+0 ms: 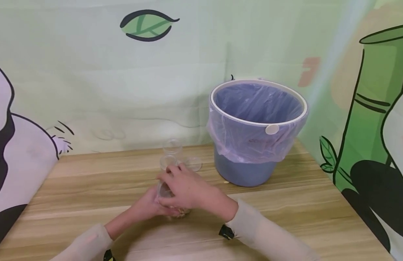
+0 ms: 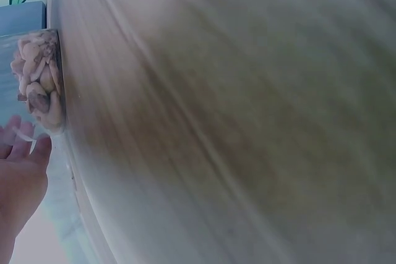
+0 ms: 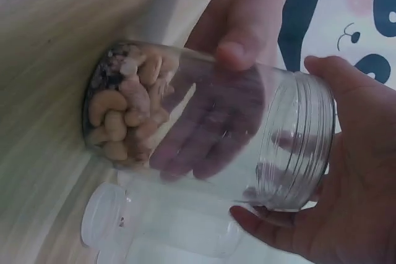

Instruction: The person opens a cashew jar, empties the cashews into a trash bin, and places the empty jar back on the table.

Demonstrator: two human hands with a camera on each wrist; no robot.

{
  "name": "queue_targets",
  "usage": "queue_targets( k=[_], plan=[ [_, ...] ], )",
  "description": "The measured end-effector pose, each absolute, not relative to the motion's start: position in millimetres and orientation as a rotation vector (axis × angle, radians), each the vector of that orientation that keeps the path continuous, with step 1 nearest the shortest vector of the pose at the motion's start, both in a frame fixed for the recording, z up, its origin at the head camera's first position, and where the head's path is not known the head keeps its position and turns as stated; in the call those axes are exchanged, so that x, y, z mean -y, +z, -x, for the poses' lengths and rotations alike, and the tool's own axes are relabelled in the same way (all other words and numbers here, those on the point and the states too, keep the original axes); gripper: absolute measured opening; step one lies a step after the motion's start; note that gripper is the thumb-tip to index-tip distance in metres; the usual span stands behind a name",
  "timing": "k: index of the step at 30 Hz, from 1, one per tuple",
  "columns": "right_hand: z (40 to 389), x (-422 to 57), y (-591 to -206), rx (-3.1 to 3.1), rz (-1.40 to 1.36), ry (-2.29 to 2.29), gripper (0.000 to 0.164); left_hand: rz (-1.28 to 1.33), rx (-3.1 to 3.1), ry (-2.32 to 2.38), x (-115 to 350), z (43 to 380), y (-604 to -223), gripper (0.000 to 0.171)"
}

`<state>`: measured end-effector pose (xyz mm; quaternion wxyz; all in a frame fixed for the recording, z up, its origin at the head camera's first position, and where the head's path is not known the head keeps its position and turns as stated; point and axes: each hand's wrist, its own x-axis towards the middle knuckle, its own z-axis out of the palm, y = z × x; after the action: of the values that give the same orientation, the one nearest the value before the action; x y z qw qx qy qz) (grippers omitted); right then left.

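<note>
A clear jar (image 3: 216,128) with a threaded neck stands low over the table, cashews (image 3: 127,106) and some darker bits gathered at its bottom. My left hand (image 1: 149,203) is wrapped round the side of this jar, and its fingers show through the wall in the right wrist view. At the threaded rim, the thumb and fingers of my right hand (image 1: 189,186) are spread round the neck from above. The jar's nut-filled base also appears at the left edge of the left wrist view.
Behind the hands are small clear containers (image 1: 172,145) and a round clear piece (image 1: 194,164). A blue bin (image 1: 243,174) with a plastic liner and white rim stands to the right. A printed cloth (image 1: 149,79) hangs behind the wooden table (image 1: 100,174).
</note>
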<state>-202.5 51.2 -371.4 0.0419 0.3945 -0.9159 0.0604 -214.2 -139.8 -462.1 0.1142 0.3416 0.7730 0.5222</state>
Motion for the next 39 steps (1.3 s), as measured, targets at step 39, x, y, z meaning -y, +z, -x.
queue_targets(
  k=[39],
  plan=[
    [199, -58, -354, 2.863, -1.359, 0.296, 0.06, -1.032, -2.325, 1.515, 134, 213, -460, 0.1]
  ],
)
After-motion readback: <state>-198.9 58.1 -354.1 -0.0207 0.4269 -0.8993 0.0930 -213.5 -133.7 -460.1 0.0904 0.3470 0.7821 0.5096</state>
